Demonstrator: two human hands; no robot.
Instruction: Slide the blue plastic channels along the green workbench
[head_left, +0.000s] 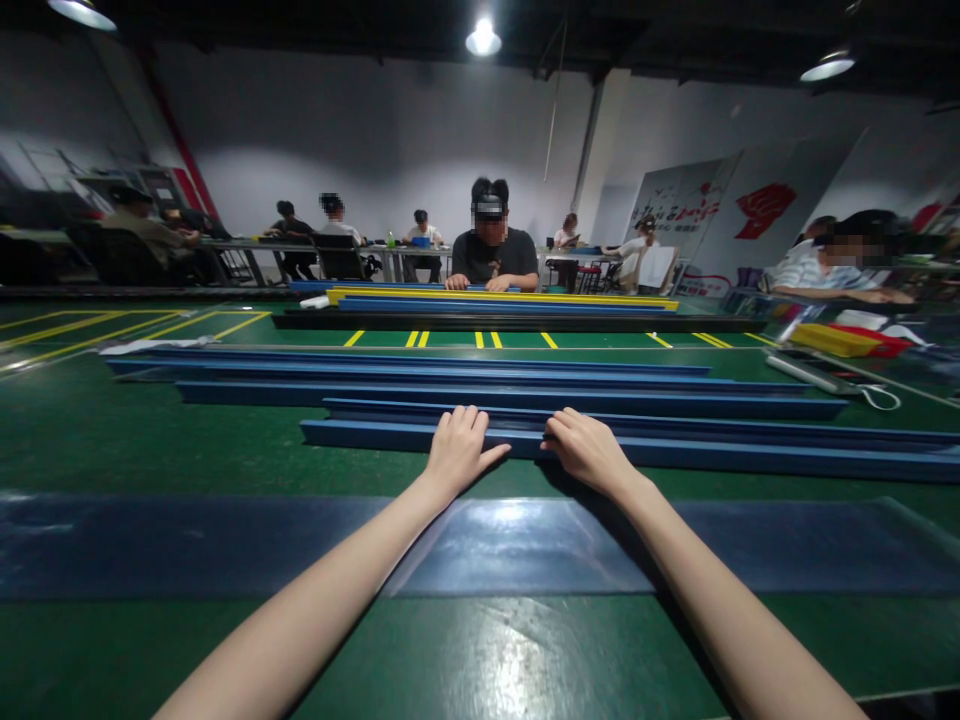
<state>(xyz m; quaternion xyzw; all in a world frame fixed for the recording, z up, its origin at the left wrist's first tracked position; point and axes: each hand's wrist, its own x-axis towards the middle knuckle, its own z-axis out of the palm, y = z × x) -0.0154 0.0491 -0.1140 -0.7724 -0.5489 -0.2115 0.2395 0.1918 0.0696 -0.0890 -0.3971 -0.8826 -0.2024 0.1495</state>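
Note:
A long blue plastic channel (375,433) lies across the green tabletop and runs out of view on the right. My left hand (459,445) reaches over it, fingers bent over its upper edge and thumb stretched along the front wall. Just to the right, my right hand (585,447) grips the same channel with fingers curled over the front wall; its fingertips are partly hidden. A gap separates the two hands. Nearer to me, a clear plastic strip (187,545) lies flat beneath my forearms.
More blue channels (450,392) lie parallel just beyond. Farther off are a black strip (525,322) and a yellow strip (585,300), with a person (495,245) opposite touching strips. At right sit a yellow tray (832,340), a red tray (889,342) and a white corded device (810,372).

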